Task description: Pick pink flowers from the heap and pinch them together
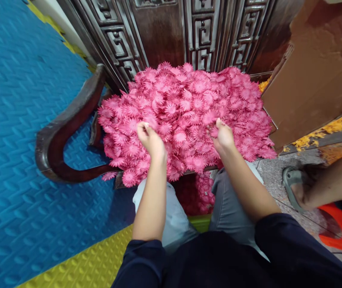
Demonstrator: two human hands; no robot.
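Observation:
A large heap of pink artificial flowers [186, 105] with thin pointed petals covers the wooden seat in front of me. Above the left part of the heap, my left hand [151, 139] is closed in a pinch, with a blurred pink flower [151, 121] at its fingertips. My right hand [224, 135] is over the right part, its fingers curled round pink petals. Another pink flower [209, 117] sticks out at that thumb and forefinger. The right fingers are partly hidden and slightly smeared by motion.
A carved dark wooden backrest [161, 38] rises behind the heap, with a curved armrest [46, 150] at left. Brown cardboard [312, 84] stands at right, near orange-yellow petals [336, 128]. Another person's sandalled foot [300, 192] and a red-orange plastic piece [339, 230] are at lower right.

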